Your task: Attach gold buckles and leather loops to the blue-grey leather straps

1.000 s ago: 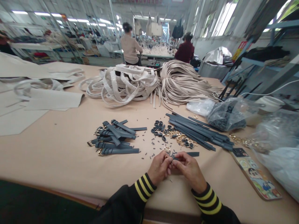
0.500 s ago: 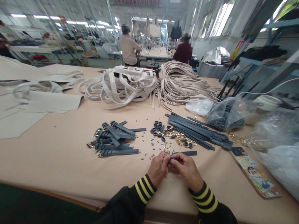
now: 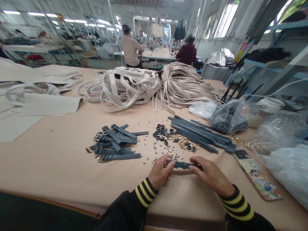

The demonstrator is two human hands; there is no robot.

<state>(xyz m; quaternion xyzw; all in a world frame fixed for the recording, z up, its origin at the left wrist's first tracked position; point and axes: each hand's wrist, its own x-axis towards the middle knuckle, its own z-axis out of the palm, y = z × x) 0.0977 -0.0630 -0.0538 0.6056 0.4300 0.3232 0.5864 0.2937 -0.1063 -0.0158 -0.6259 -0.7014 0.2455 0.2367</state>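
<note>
A dark blue-grey buckle strap (image 3: 183,165) lies level between my hands, with a loop around its middle. At its gold buckle end my left hand (image 3: 159,173) is closed, thumb on top. My right hand (image 3: 210,173) has its thumb and fingers around the strap's other end. A loose gold buckle (image 3: 169,153) lies just beyond my left fingers. Farther off are dark loops (image 3: 160,131) and a heap of gold buckles (image 3: 186,142). Several buckled straps (image 3: 117,139) are piled to the left, and plain dark strips (image 3: 199,133) lie to the right.
Small dark bits (image 3: 156,147) are scattered on the table (image 3: 72,173). Beige straps (image 3: 130,86) and a tied beige bundle (image 3: 183,83) lie at the back. On the right are a patterned phone case (image 3: 258,176) and plastic bags (image 3: 231,115). Two people (image 3: 131,48) sit beyond.
My right hand has moved right along the strap, away from my left hand. The strap, its loop and its gold buckle now show between them. The view has shifted slightly.
</note>
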